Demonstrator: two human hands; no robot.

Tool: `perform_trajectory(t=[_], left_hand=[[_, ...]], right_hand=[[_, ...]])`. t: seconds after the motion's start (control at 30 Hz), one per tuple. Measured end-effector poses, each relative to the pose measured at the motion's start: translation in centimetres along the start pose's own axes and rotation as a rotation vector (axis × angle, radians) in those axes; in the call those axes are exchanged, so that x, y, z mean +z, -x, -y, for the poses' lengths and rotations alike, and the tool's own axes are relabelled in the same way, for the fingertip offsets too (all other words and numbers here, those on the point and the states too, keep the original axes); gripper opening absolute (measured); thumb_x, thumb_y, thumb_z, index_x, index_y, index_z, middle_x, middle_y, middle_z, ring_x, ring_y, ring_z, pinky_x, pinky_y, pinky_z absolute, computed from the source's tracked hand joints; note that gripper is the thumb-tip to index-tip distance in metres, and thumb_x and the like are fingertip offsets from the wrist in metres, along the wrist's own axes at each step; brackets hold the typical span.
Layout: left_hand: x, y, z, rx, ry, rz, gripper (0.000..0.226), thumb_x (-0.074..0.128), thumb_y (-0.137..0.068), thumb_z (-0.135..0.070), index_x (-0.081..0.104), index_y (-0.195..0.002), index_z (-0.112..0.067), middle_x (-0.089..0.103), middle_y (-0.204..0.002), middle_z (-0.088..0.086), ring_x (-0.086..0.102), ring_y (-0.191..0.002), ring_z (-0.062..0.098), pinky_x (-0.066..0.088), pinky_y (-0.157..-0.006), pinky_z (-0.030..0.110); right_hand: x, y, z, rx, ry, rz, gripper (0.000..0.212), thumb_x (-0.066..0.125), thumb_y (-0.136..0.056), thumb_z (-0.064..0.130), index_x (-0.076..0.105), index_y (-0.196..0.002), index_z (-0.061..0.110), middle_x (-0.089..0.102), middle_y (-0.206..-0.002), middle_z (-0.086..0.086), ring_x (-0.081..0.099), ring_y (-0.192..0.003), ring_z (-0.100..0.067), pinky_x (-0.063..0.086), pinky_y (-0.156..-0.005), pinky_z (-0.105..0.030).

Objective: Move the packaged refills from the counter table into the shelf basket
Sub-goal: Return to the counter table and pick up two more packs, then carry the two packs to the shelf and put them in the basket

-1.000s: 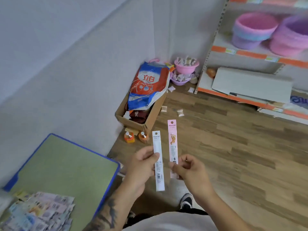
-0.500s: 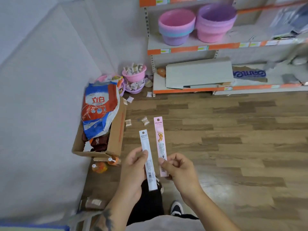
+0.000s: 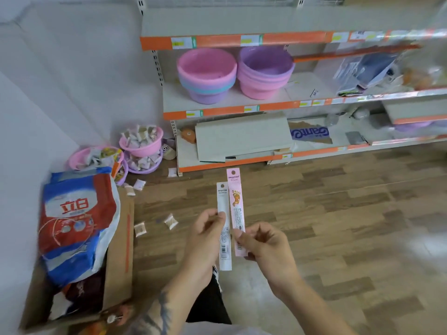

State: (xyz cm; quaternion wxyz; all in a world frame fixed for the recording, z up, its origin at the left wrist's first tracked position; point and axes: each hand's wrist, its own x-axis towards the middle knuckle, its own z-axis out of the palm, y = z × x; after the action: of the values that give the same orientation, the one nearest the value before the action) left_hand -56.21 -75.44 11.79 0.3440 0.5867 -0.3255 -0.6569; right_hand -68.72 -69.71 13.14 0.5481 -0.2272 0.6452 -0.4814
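Observation:
My left hand (image 3: 205,240) pinches a long white packaged refill (image 3: 223,226) held upright. Right beside it, my right hand (image 3: 263,245) grips a pink packaged refill (image 3: 235,209) near its lower end. Both packs stand side by side over the wooden floor, in front of the shelf unit. On the middle shelf (image 3: 242,108) stand a stack of pink baskets (image 3: 206,73) and a stack of purple and pink baskets (image 3: 264,70). They are well above and beyond my hands. The counter table is out of view.
A cardboard box (image 3: 118,257) with a red and blue bag (image 3: 72,223) sits on the floor at left. Small pink bowls of sachets (image 3: 141,142) stand in the corner, with loose sachets (image 3: 170,221) scattered nearby. Grey boards (image 3: 242,135) lie on the bottom shelf.
The view has swung right and up from the green counter toward the shelves, which now loom closer. Both hands keep the same hold on their refills.

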Motion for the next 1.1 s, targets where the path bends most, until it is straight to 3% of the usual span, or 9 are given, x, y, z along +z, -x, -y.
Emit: perform_trajectory(t=[0.1,0.2,0.37,0.5,0.57,0.67,0.83,1.0,1.1], left_hand=[[0.0,-3.8,-3.6,0.048,-0.003,0.038,0.01,0.059,-0.104,-0.021,0.07,-0.105,-0.022,0.078,-0.095,0.0,0.076,-0.087,0.025,0.063,-0.079,0.048],[0.2,-6.8,-6.5,0.058,0.02,0.065,0.011,0.054,-0.107,-0.022,0.064,-0.109,-0.018,0.075,-0.081,0.003,0.066,-0.061,0.028,0.055,-0.059,0.043],[0.9,-10.8,-10.1,0.058,0.054,0.092,0.014,0.054,-0.107,-0.025,0.061,-0.113,-0.015,0.07,-0.082,0.014,0.054,-0.051,0.024,0.049,-0.054,0.039],[1.8,-13.7,-13.8,0.135,0.079,0.117,0.006,0.063,-0.102,-0.015,0.065,-0.107,-0.015,0.076,-0.091,0.007,0.068,-0.07,0.022,0.057,-0.063,0.037],[2.5,-15.1,-15.9,0.18,0.114,0.125,0.011,0.065,-0.098,-0.008,0.069,-0.106,-0.015,0.078,-0.097,0.009,0.074,-0.087,0.026,0.06,-0.074,0.04],[3.8,-17.1,-20.3,0.224,0.215,0.2,0.013,0.065,-0.097,-0.006,0.074,-0.104,-0.013,0.078,-0.102,0.012,0.076,-0.094,0.027,0.06,-0.075,0.039],[6.0,-21.8,-28.1,0.35,0.211,0.168,0.011,0.073,-0.088,-0.019,0.077,-0.091,-0.008,0.071,-0.091,0.02,0.067,-0.083,0.032,0.053,-0.078,0.047],[9.1,-26.4,-35.9,0.41,0.275,0.247,0.016,0.075,-0.08,-0.026,0.08,-0.088,-0.013,0.063,-0.081,0.018,0.05,-0.084,0.037,0.042,-0.074,0.047],[11.2,-28.9,-39.9,0.427,0.254,0.331,0.021,0.079,-0.079,-0.031,0.078,-0.088,-0.012,0.06,-0.072,0.016,0.051,-0.067,0.029,0.043,-0.062,0.034]], right_hand=[[1.7,-3.3,3.0,-0.024,-0.011,-0.026,0.023,0.084,-0.084,0.019,0.067,-0.068,0.017,0.067,-0.075,-0.017,0.056,-0.069,-0.023,0.048,-0.064,-0.031],[3.1,-6.0,4.9,-0.06,-0.006,-0.059,0.025,0.081,-0.088,0.021,0.063,-0.075,0.008,0.063,-0.073,-0.015,0.055,-0.069,-0.023,0.048,-0.067,-0.033],[4.8,-9.6,8.1,-0.113,0.005,-0.07,0.037,0.077,-0.09,0.029,0.062,-0.082,-0.004,0.062,-0.071,-0.017,0.056,-0.069,-0.024,0.05,-0.069,-0.038],[6.1,-12.6,12.0,-0.187,-0.023,-0.021,0.047,0.079,-0.088,0.045,0.066,-0.087,-0.001,0.064,-0.088,-0.035,0.059,-0.073,-0.031,0.052,-0.074,-0.053],[6.8,-14.4,14.3,-0.252,-0.039,-0.009,0.046,0.075,-0.089,0.042,0.065,-0.089,-0.003,0.061,-0.091,-0.038,0.058,-0.075,-0.03,0.051,-0.076,-0.051],[7.9,-17.8,18.4,-0.336,-0.053,0.012,0.039,0.073,-0.093,0.037,0.066,-0.09,-0.001,0.058,-0.089,-0.036,0.054,-0.076,-0.026,0.048,-0.076,-0.051],[8.8,-23.3,26.5,-0.283,-0.096,0.213,0.04,0.077,-0.086,0.045,0.071,-0.09,0.006,0.06,-0.093,-0.038,0.056,-0.079,-0.028,0.048,-0.072,-0.043],[7.7,-29.1,34.4,-0.187,-0.126,0.416,0.021,0.067,-0.09,0.033,0.077,-0.086,0.015,0.071,-0.089,-0.012,0.058,-0.073,-0.018,0.045,-0.061,-0.024],[6.8,-32.8,38.9,-0.046,-0.211,0.572,0.021,0.068,-0.088,0.032,0.075,-0.092,0.012,0.069,-0.093,-0.011,0.061,-0.073,-0.018,0.047,-0.059,-0.026]])
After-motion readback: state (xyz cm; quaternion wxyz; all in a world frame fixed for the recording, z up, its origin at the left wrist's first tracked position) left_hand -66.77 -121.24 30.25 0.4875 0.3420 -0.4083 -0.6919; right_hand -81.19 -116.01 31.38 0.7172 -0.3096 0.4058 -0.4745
